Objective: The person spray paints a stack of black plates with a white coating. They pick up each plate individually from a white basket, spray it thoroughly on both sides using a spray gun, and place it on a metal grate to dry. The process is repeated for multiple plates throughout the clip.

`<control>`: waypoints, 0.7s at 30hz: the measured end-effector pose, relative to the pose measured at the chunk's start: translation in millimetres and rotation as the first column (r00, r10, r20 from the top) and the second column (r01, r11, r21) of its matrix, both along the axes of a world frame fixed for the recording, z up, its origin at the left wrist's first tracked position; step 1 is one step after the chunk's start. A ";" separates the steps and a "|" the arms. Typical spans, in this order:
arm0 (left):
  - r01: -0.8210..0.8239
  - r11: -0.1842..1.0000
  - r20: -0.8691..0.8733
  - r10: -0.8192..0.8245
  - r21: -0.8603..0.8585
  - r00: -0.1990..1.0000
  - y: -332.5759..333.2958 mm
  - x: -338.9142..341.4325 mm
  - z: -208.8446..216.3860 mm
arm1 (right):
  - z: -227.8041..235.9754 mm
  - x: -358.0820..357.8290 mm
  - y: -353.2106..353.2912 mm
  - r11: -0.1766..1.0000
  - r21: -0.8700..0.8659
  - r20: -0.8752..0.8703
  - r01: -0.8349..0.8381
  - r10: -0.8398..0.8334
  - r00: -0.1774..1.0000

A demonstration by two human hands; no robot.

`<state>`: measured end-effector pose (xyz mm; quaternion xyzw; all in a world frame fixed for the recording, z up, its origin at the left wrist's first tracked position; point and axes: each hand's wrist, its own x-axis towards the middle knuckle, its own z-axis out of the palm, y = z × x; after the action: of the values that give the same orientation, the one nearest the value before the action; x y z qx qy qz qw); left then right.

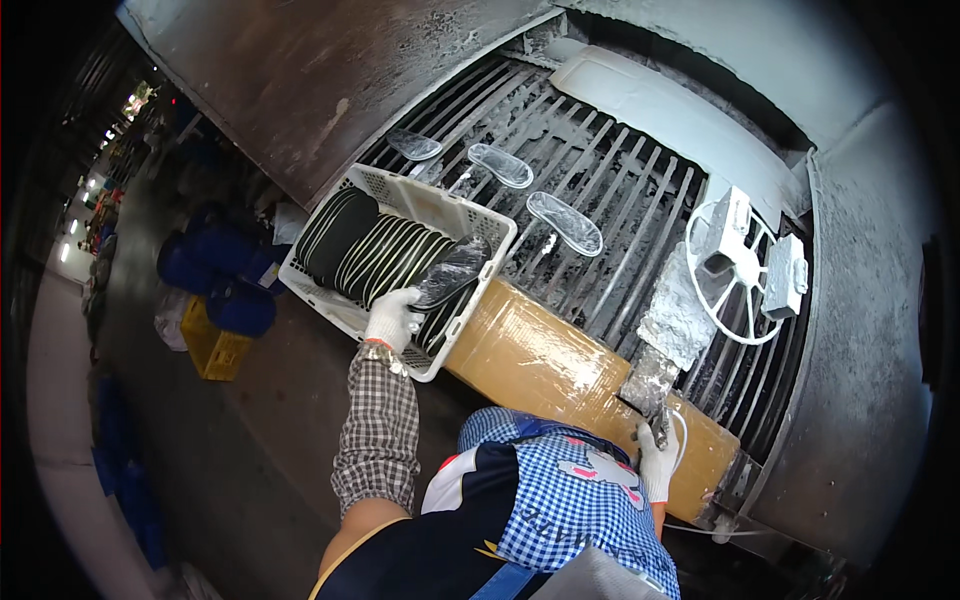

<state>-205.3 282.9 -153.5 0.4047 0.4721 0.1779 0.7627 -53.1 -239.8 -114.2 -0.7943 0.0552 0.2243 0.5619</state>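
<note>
My left hand (393,317), in a white glove, grips a dark shoe sole (450,270) wrapped in clear film, held over the white plastic basket (432,205). The basket holds rows of black soles with pale edges (372,252), packed on edge. My right hand (657,462), also gloved, rests on the right end of the brown taped ledge (545,362), its fingers closed on a crusted metal piece (652,385) that rises toward the grate. Three clear-wrapped soles (564,222) lie on the grey bar conveyor (600,190).
A white wheel-shaped part (745,268) with two blocks sits at the grate's right side. A pale sheet (660,105) hangs at the machine opening. On the floor at left are blue drums (215,275) and a yellow crate (212,345).
</note>
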 end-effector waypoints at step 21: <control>0.478 0.498 -0.005 -0.688 0.723 0.725 -184.6 139.9 125.5 | 60.7 11.0 -12.5 0.950 0.310 0.108 0.040 -0.077 0.991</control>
<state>-65.4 98.4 -28.0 0.7605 0.0900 0.1222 0.6313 -42.1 -252.2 -53.5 -0.7072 0.0095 0.1656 0.6873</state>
